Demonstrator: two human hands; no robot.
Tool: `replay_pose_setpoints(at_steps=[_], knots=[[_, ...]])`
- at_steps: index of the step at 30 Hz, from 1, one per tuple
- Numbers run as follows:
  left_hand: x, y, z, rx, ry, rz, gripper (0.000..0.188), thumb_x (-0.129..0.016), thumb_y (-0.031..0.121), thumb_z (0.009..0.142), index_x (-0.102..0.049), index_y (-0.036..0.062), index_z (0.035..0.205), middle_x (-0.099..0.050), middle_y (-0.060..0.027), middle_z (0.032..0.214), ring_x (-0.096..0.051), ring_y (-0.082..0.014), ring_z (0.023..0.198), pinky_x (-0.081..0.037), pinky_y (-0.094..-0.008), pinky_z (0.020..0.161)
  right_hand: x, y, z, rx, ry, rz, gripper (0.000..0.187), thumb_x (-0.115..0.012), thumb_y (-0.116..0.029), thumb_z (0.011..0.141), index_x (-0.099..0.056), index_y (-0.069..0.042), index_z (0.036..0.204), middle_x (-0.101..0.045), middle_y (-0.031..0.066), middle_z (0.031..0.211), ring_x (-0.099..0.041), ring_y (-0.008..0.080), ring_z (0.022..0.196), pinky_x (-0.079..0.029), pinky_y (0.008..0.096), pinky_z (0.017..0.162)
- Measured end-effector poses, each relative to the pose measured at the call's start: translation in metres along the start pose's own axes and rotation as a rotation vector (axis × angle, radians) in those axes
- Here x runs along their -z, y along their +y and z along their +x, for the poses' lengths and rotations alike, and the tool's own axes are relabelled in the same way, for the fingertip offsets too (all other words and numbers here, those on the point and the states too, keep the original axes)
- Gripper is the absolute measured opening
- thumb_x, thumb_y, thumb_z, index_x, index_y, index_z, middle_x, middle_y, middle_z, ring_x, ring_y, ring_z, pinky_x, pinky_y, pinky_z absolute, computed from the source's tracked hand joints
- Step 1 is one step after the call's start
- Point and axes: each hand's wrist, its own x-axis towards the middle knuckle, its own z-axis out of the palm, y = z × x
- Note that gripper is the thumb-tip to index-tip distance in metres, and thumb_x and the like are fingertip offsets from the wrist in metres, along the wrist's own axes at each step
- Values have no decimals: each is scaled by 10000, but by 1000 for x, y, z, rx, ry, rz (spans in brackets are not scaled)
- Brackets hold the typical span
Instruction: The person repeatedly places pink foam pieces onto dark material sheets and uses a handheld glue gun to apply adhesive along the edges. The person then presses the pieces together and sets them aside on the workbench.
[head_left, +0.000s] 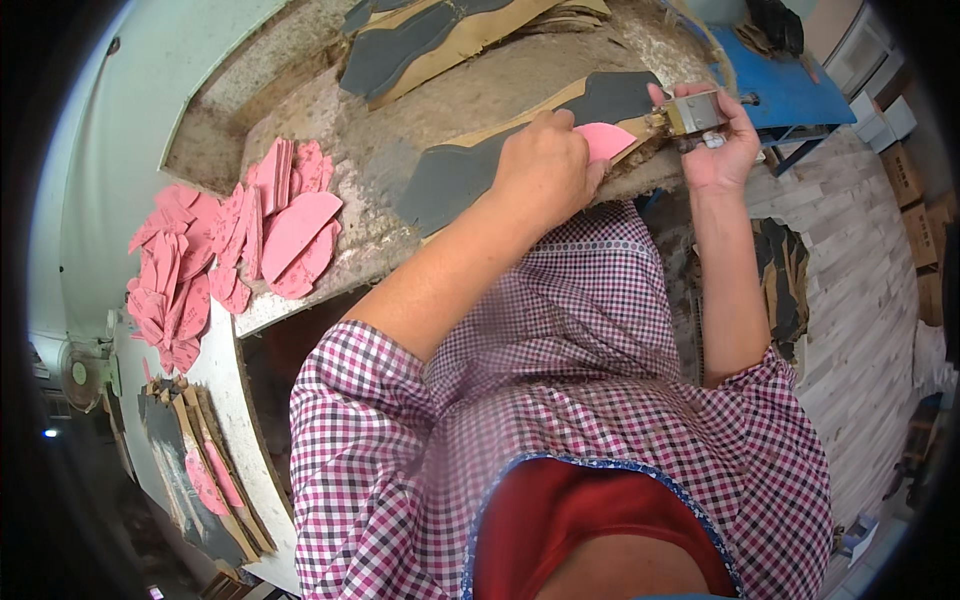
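Holding the pink leaf-shaped piece (pixel 608 140) in the left hand (pixel 545 165), over the dark-grey-and-tan panel (pixel 450 180) on the worktop (pixel 300 110). Left fingers are pinched on it, thumb on the near side; one rounded end pokes out to the right of the knuckles, the rest is hidden under the hand. Can't tell if its underside touches the panel

Key relation: the exposed end points right, toward the boxy metal tool (pixel 695 113) in the right hand (pixel 728 150). Piece's long axis looks to run roughly left-right, less tilted than the panel, which slants from lower left to upper right. Left hand is the one on the piece; right hand is near but apart, just past the panel's upper right end. Right fingers are wrapped about the tool, palm partly showing; the tool's brass-coloured end faces left, toward the piece, with a gap between

Around it: loose pink pile (pixel 303 235) at the worktop's left side, well apart from both hands, and a stack of dark-grey-and-tan panels (pixel 400 60) on the far side, beyond the left hand
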Motion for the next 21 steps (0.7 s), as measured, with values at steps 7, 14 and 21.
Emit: replay_pose_setpoints(at_steps=[7,14,21], knots=[[49,-41,-3,266,379,-575,287,-512,161,893,-668,-35,1031,-694,-218,858,-679,-346,795,-535,-401,761,-36,-26,-9,400,-285,-529,242,-655,-59,866,-568,40,1070,-666,128,946,-663,253,912,-542,447,911],[86,-106,-76,634,73,-431,248,-493,186,923,-664,9,953,-614,-33,762,-538,-109,685,-445,-270,665,-45,15,-38,427,-416,-735,307,-706,-73,855,-565,-10,1120,-677,74,985,-656,152,901,-532,296,815],[83,-99,-81,828,-223,-595,437,-723,363,885,-678,-38,1053,-690,-55,873,-620,-113,745,-498,-251,688,-83,62,-89,245,-566,-570,350,-707,-46,837,-538,-12,1142,-663,77,1007,-676,181,937,-567,318,829]])
